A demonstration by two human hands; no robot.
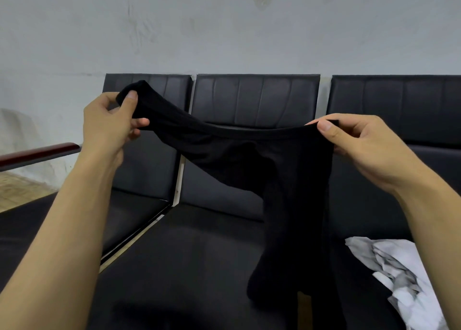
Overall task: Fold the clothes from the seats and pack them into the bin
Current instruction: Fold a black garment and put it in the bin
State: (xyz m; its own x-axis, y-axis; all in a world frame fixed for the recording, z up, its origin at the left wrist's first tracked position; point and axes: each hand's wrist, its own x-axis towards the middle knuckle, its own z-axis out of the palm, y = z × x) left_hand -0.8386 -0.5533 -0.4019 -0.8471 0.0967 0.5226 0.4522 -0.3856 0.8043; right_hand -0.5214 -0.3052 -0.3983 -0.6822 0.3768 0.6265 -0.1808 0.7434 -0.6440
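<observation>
A black garment [287, 170] hangs in the air in front of me, above the middle black seat [189, 262]. My left hand [109, 125] pinches its upper left end, raised higher. My right hand [361, 142] pinches the top hem at the right. The hem sags between the two hands, and the rest of the cloth hangs down to the seat near the lower middle. A white and grey garment [396, 274] lies crumpled on the seat at the lower right, partly behind my right forearm. No bin is in view.
A row of three black padded seats with backrests [257, 97] stands against a pale wall. A dark red wooden armrest [37, 152] juts out at the left, with tiled floor [17, 192] below it.
</observation>
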